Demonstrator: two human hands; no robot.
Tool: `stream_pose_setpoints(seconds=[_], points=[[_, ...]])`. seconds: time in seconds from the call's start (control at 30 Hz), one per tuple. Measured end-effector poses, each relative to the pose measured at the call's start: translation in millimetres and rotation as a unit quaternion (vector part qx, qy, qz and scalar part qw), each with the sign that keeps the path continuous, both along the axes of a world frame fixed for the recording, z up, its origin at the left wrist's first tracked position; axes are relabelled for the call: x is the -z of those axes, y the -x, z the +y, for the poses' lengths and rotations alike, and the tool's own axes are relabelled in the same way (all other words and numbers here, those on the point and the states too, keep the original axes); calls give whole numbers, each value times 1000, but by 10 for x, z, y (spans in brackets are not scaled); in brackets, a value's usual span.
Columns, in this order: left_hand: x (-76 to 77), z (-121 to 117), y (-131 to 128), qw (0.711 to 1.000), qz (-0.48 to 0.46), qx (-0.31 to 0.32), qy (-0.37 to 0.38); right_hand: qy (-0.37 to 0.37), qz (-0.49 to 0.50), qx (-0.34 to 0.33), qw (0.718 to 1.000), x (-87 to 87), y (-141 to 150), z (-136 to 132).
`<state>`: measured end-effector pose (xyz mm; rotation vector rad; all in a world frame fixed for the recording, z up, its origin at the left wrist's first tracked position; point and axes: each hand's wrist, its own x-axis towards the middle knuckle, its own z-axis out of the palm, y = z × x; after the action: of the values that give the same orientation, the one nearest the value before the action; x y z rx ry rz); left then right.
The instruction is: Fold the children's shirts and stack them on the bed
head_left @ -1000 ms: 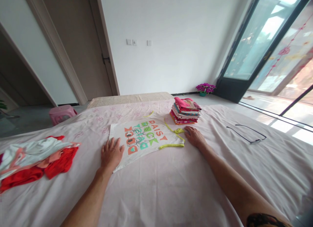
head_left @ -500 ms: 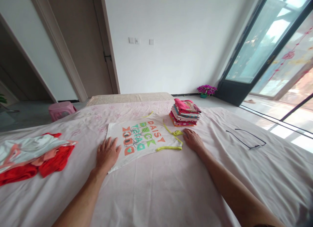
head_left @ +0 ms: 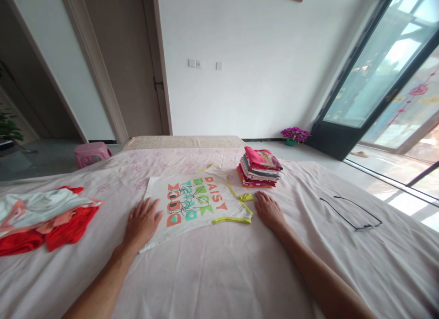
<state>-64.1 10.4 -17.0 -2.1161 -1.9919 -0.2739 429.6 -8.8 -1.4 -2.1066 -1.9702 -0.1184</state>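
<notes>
A white sleeveless children's top (head_left: 206,220) with yellow trim, a yellow bow and coloured "DAISY" lettering lies spread flat on the pale pink sheet (head_left: 212,273). My left hand (head_left: 141,222) rests palm down on its hem at the left, fingers extended. At the neckline end, my right hand (head_left: 270,210) lies flat with its fingers out, the fingertips close by the bow; whether they touch the fabric I cannot tell. Just beyond that hand stands a stack of folded clothes (head_left: 260,168), a bright pink piece on top.
Loose red and white clothes (head_left: 68,223) lie in a heap at the left. A pair of eyeglasses (head_left: 360,218) sits on the sheet at the right. Behind the bed's left side stands a pink stool (head_left: 92,154); purple flowers (head_left: 295,135) are near the glass door.
The view has tilted up slightly, so the scene sits lower. Both hands stay flat at the two ends of the top, which looks much the same.
</notes>
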Motion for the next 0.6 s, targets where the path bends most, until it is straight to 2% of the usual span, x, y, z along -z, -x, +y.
stream_pose_setpoints(seconds=[0.33,0.6], points=[[-32,-5,-32,1000,9,-10,12,-6,-27,-11,1000,80,-33,-1],[-80,-14,-41,1000,-12,10,6,1,-44,-7,999,28,6,-29]])
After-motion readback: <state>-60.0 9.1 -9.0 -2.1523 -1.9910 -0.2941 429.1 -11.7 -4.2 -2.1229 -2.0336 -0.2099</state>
